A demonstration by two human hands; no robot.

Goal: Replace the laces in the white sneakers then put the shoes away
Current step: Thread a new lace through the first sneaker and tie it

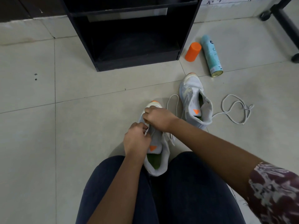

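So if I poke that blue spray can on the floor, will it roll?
Probably. The spray can lies on its side on smooth tile, so a sideways nudge should roll it. Its metal body looks stiff. The orange cap beside it might stop it.

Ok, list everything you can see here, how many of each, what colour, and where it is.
near sneaker: 1, white with orange marks, on the floor between the knees
far sneaker: 1, white with orange marks, on the floor to the right
loose lace: 1, white, looped on the floor right of the far sneaker
held lace: 1, white, at the near sneaker
cap: 1, orange, right of the shelf
can: 1, pale blue-green, lying beside the cap
shelf: 1, black, top centre
wheeled frame: 1, black, top right
floor: pale tiles
legs: 2, dark blue trousers, bottom
left hand: pinches the held lace
right hand: grips the near sneaker's front
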